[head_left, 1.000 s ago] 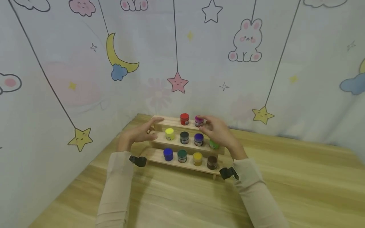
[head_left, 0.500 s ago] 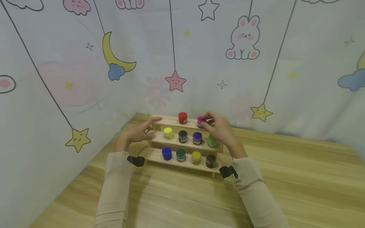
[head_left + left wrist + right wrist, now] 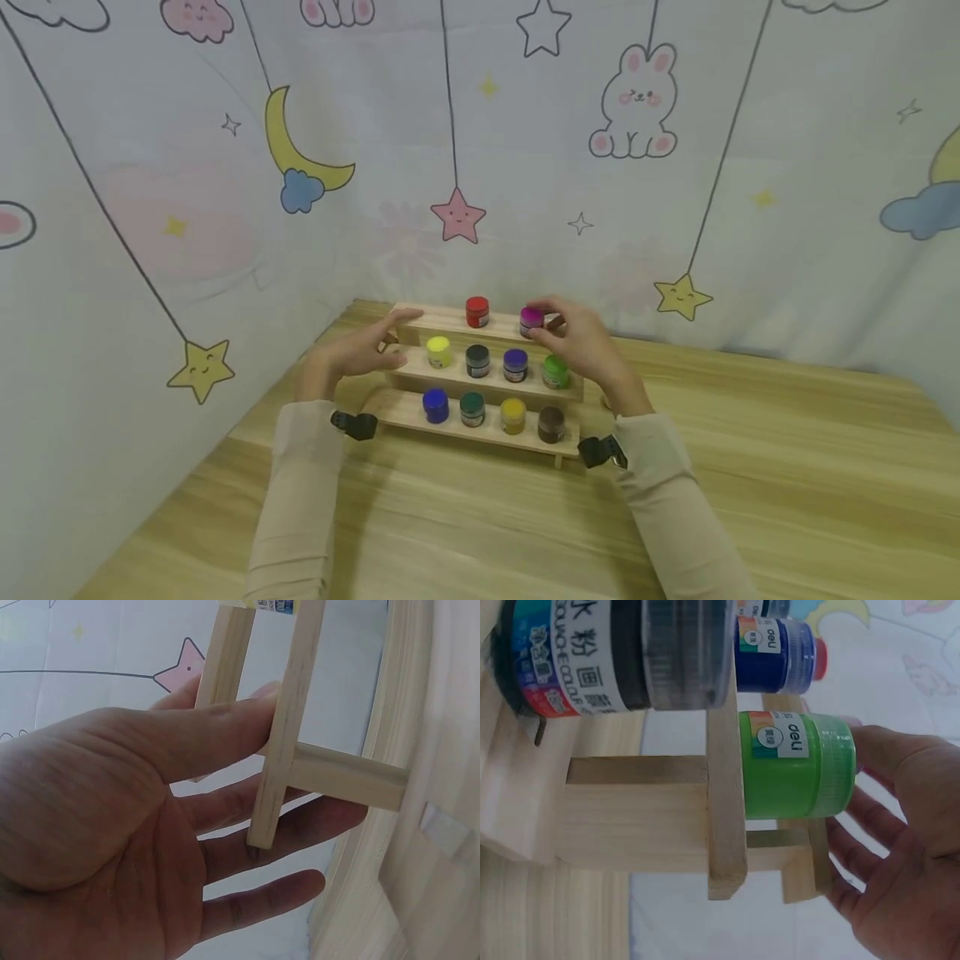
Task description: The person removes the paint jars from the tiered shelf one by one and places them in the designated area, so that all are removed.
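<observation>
A three-step wooden rack [image 3: 442, 319] holds small paint jars. On its top step, my right hand [image 3: 588, 342] pinches a magenta paint jar [image 3: 532, 322] between thumb and fingers, near the right end. A red paint jar [image 3: 477, 312] stands to its left, apart from it. My left hand [image 3: 360, 350] touches the rack's left end, index finger along the top step. In the left wrist view, its thumb rests against a board [image 3: 289, 735] and the other fingers stretch out past it. The right wrist view shows a green paint jar [image 3: 799, 765] in front of my right hand, hiding its fingertips.
The middle step carries yellow [image 3: 438, 352], black [image 3: 477, 361], violet [image 3: 515, 365] and green jars. On the lowest step stand blue [image 3: 436, 405], dark green [image 3: 472, 409], ochre [image 3: 513, 415] and brown [image 3: 551, 424] jars. A printed curtain [image 3: 525, 167] hangs behind the wooden table [image 3: 465, 508].
My right hand has shifted the magenta jar rightward along the top step, widening the gap to the red jar. My left hand stays at the rack's left end. The head view has turned slightly.
</observation>
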Demonstrator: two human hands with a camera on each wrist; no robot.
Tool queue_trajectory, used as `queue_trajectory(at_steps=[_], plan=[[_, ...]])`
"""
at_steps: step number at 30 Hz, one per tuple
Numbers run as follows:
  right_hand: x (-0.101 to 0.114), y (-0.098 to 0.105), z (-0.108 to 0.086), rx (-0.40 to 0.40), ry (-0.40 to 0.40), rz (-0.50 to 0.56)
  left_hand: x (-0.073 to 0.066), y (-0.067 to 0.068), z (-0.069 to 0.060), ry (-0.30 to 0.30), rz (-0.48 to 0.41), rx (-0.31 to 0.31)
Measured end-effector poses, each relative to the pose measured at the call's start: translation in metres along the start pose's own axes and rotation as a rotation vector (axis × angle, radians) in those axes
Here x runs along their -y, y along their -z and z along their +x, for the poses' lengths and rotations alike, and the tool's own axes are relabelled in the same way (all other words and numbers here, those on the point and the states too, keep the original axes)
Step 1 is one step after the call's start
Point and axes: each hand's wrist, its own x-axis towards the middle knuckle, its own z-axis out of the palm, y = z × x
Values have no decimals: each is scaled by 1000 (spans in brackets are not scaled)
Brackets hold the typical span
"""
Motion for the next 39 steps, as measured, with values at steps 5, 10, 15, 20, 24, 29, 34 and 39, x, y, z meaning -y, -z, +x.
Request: queue_trajectory(at_steps=[5,10,15,20,24,29,34,39], plan=[[-3,-2,-5,-18,-53,14,1,-6,-2,13,-5,8],[-2,-3,-4,-29,-37,24,3,-5,-7,8,-42,9],[0,3,-5,-38,-36,29,2,-3,-8,30,-29,4],[-6,15,-6,-39,-40,5,-1,-1,-8,25,-47,7],[-13,24,-9,-26,-47,-9,-2,0,-7,14,-50,6],[-24,33,-16,10,-62,-1,0,-3,-5,-11,-49,17],[-29,47,-21,40,-53,-6,-1,-1,-2,-14,-36,21],[-32,59,-24,68,-63,-25,-3,0,0,15,-54,22]])
